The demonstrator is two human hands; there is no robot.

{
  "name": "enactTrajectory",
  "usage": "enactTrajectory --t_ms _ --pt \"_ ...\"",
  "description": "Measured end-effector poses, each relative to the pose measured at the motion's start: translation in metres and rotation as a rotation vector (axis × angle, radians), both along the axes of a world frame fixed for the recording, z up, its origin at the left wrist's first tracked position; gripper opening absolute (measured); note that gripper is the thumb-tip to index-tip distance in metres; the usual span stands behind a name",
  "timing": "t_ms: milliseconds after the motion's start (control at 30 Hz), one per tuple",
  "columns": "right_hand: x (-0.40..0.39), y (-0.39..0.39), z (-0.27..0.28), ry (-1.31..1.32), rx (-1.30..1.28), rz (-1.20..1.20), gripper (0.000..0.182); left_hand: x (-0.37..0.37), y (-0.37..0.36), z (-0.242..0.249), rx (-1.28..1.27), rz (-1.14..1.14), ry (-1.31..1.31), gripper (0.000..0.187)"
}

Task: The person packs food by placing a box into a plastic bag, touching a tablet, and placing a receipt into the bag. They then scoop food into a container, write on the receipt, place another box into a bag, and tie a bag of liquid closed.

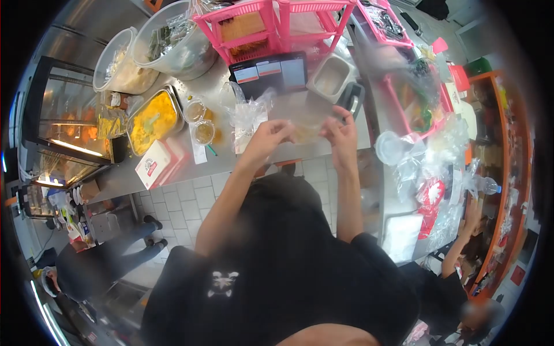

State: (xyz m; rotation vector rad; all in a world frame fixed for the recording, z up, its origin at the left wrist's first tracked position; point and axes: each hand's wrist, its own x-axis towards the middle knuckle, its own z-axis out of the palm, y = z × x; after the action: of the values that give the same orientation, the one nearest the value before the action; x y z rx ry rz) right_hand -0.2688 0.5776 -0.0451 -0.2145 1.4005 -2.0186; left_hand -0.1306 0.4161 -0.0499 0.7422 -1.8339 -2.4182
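My left hand (270, 138) and my right hand (341, 135) are raised over the front edge of the steel counter, fingers pinched. Between them they hold a clear plastic bag (306, 115) by its two sides, blurred and see-through. Left of my left hand lie more crumpled clear bags (254, 112) on a white paper. Two lidded clear cups (203, 132) stand further left. A dark tablet (271, 75) with a lit screen is just beyond the bag. Right of the tablet sits an empty metal pan (332, 79).
A metal tray of yellow food (154, 122) and red-and-white boxes (158, 165) stand at left. Large clear tubs (173, 49) and pink racks (236, 32) line the back. Another person's arm (464, 230) reaches over the right table, among plastic bags (441, 150). A second person (104, 262) is at lower left.
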Motion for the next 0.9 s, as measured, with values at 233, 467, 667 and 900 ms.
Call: enactTrajectory --t_ms 233,467,667,900 --pt "0.003 -0.003 0.023 0.218 0.111 0.232 0.031 -0.008 0.015 -0.016 -0.438 0.118 0.376 0.044" --pt "0.005 -0.020 0.060 1.117 0.506 0.613 0.026 -0.025 0.015 -0.028 -0.903 -0.229 0.423 0.041" --pt "-0.009 -0.019 0.067 1.283 0.539 0.443 0.026 -0.032 0.020 -0.078 -0.528 -0.115 0.474 0.033" --pt "-0.048 -0.002 0.005 0.893 0.361 0.659 0.024 -0.040 0.014 -0.071 -0.035 -0.162 0.208 0.043"
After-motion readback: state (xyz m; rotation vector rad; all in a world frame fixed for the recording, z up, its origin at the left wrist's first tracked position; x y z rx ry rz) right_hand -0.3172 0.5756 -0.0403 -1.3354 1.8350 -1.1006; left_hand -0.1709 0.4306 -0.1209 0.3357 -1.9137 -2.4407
